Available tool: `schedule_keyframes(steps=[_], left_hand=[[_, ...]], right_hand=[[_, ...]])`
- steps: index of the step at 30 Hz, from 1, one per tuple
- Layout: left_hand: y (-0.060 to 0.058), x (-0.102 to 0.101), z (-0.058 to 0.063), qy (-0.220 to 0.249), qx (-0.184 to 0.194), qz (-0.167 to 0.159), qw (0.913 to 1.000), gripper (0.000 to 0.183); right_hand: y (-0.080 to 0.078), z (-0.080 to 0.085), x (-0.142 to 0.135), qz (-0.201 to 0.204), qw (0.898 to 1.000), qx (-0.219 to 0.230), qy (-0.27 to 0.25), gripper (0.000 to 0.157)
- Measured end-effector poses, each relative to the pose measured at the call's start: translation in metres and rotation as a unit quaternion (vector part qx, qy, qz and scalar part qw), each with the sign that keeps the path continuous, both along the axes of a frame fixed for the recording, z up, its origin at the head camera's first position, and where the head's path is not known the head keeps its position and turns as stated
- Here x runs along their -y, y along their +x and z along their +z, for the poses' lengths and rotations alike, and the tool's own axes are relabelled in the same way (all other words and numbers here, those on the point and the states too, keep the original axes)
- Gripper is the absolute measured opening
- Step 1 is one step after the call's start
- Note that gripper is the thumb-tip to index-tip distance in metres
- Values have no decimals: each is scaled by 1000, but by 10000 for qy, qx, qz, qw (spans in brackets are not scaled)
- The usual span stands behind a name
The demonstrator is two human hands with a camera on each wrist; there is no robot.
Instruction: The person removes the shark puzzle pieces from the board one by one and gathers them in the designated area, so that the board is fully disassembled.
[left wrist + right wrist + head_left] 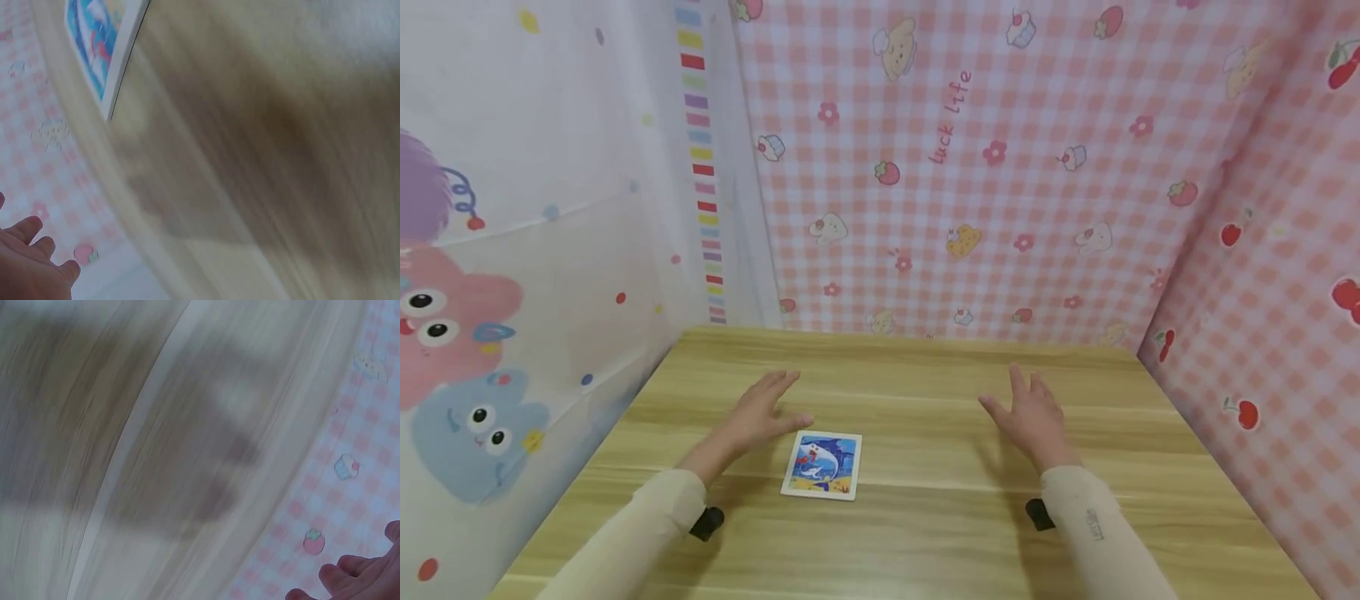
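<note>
A square picture puzzle (823, 466) with a white border lies flat on the table, left of the middle; its picture shows a blue and white swordfish in the sea. My left hand (762, 413) hovers just beyond its upper left corner, fingers spread and holding nothing. Part of the puzzle (100, 47) shows at the top of the left wrist view, with fingers (44, 247) at the lower left. Over the right half of the table, my right hand (1032, 419) is held with fingers apart and nothing in it. Its fingers (356, 565) appear in the right wrist view's lower corner.
The wood-grain table (940, 533) meets a pink checked curtain (955, 192) at its back edge. Another checked curtain (1285, 275) hangs on the right, and a white cartoon-print curtain (587, 292) on the left. Dark wrist devices (707, 523) sit under both sleeves.
</note>
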State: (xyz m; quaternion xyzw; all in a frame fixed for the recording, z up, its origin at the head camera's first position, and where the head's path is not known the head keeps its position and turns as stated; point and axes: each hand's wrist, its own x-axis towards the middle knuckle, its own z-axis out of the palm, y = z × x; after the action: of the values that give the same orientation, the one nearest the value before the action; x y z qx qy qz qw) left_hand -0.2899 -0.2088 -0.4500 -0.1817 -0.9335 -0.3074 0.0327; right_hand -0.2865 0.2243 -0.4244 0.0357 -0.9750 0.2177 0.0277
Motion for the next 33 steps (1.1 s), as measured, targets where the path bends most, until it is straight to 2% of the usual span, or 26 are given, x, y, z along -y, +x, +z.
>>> schedule_keyframes(steps=[4,10,20,26,33], left_hand=[[4,-7,-11,-193,4,-158,9997,86],[12,-20,-24,-567,13,-382,9977,78],[17,-27,-40,-453,88,-345,9983,67],[22,-34,-42,-369,97,-247,9990,63],[25,-43,-43,-502,11,-224,9985,58]], right_hand=[[-2,-3,13,24,9996,135,-237,87],[-4,-6,31,6,9979,103,-635,82],[-5,-19,65,55,9903,141,-1379,72],[1,-30,96,-76,9749,381,-2193,64],[6,-50,136,11,9465,742,-3141,56]])
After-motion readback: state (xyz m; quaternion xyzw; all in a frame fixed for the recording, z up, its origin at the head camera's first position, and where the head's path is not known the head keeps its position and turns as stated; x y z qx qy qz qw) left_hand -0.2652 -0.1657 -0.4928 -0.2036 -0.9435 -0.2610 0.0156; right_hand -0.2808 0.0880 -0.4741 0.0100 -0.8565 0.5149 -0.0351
